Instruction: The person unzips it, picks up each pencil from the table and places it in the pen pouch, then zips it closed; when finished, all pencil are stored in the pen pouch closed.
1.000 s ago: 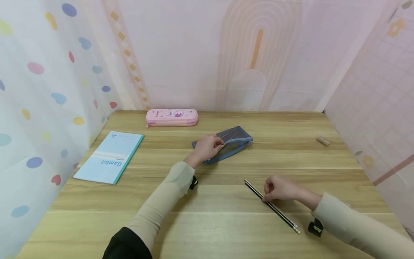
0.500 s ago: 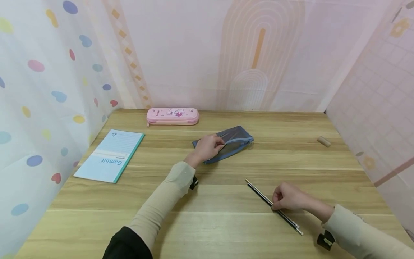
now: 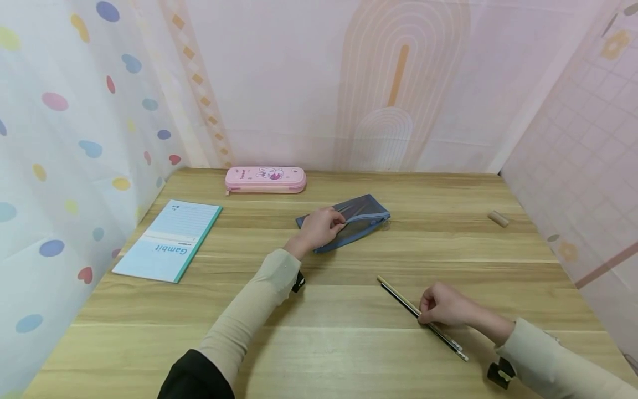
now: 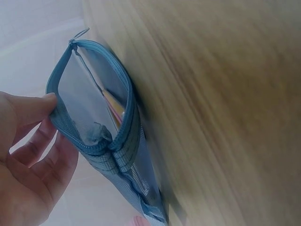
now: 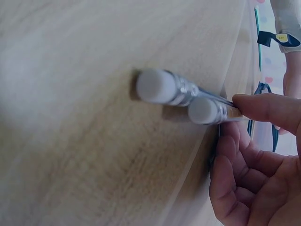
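My left hand pinches one edge of the blue mesh zip pouch between thumb and fingers. In the left wrist view the pouch gapes at its unzipped mouth, and a pencil with a bare wood tip shows inside it. My right hand pinches two pencils around their middle, lying side by side at a slant low over the table. Their white eraser ends point toward the right wrist camera. One pencil is dark, the other lighter.
A pink pencil case lies at the table's back edge. To the left is a light blue notebook with a green spine. A small tan cylinder lies at the far right. Patterned curtains border the wooden table.
My right hand has slid right and nearer along the pencils, toward their eraser ends, while the pencils shifted only slightly. My left hand and the pouch have stayed in place.
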`<state>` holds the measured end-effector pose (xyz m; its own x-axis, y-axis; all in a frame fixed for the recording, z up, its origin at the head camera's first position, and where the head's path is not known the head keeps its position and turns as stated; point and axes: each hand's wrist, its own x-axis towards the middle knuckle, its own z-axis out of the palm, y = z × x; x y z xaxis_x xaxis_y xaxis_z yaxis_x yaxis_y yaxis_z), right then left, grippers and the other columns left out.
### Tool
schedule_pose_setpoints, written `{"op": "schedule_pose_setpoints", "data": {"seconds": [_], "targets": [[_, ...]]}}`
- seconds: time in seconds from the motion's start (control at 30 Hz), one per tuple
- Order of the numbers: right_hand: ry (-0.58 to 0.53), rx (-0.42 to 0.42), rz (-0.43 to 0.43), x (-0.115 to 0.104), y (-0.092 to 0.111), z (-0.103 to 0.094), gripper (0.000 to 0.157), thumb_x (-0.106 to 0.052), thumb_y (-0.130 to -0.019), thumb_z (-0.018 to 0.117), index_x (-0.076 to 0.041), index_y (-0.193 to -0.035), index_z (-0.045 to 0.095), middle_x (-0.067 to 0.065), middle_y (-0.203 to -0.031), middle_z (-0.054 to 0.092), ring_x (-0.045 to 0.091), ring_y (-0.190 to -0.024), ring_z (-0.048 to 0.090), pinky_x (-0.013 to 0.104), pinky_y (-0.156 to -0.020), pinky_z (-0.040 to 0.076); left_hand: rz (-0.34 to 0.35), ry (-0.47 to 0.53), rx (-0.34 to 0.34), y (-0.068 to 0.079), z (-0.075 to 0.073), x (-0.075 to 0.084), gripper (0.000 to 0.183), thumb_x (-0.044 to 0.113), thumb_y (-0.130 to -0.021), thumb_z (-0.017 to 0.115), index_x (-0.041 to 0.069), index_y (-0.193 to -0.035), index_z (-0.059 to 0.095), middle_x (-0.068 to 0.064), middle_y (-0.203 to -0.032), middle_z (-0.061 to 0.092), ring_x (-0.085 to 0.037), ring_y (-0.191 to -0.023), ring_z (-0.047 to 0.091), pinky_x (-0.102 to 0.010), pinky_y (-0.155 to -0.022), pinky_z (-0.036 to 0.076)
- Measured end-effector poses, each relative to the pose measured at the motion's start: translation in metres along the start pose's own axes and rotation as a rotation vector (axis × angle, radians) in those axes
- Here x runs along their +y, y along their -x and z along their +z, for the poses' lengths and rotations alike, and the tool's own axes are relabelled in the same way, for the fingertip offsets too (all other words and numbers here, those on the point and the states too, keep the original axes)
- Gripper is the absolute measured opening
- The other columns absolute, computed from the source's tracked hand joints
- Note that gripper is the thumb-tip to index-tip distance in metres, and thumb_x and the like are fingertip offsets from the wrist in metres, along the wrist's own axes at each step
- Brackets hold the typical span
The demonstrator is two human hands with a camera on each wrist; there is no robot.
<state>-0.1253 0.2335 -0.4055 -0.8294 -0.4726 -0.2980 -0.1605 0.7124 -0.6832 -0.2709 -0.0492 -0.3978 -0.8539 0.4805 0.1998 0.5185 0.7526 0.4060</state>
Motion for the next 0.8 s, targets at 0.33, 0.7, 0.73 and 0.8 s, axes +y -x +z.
{"op": "schedule_pose_setpoints", "data": {"seconds": [0.33,0.7,0.73,0.8], "targets": [[-0.057,-0.023,-0.033,-0.002,0.000,-0.007,0.013,-0.008,-0.074,0.066,-0.002,-0.066,0.058,-0.004,-0.060,0.051,0.002,-0.052,0.042,0.017,-0.047,0.037,-0.002,0.001,-0.002,0.000,-0.001,0.001,0.017,0.017,-0.084,0.059,0.010,-0.095,0.069,-0.001,-0.086,0.064,-0.013,-0.073,0.059,-0.028,-0.065,0.048],[-0.194,0.052,0.056,-0.006,-0.018,-0.043,0.018,-0.007,-0.082,0.054,0.009,-0.087,0.060,0.004,-0.065,0.057,0.004,-0.052,0.044,0.018,-0.044,0.037,-0.008,0.016,-0.009,0.000,-0.001,0.000,0.017,0.017,-0.084,0.059,0.010,-0.095,0.069,-0.001,-0.087,0.064,-0.013,-0.075,0.059,-0.028,-0.068,0.049],[-0.201,0.058,0.060,-0.006,-0.021,-0.046,0.020,-0.007,-0.082,0.053,0.010,-0.088,0.061,0.002,-0.062,0.055,0.004,-0.050,0.043,0.018,-0.044,0.036,-0.010,0.018,-0.010,0.000,-0.001,0.000,0.017,0.018,-0.084,0.059,0.010,-0.096,0.069,-0.001,-0.087,0.064,-0.013,-0.075,0.059,-0.028,-0.068,0.049],[-0.229,0.052,0.064,-0.007,-0.028,-0.050,0.022,-0.008,-0.082,0.053,0.012,-0.089,0.061,-0.002,-0.057,0.049,0.003,-0.048,0.041,0.018,-0.044,0.035,-0.015,0.022,-0.009,0.000,-0.001,0.000,0.017,0.018,-0.084,0.059,0.010,-0.095,0.069,-0.001,-0.087,0.064,-0.012,-0.074,0.058,-0.028,-0.067,0.048]]}}
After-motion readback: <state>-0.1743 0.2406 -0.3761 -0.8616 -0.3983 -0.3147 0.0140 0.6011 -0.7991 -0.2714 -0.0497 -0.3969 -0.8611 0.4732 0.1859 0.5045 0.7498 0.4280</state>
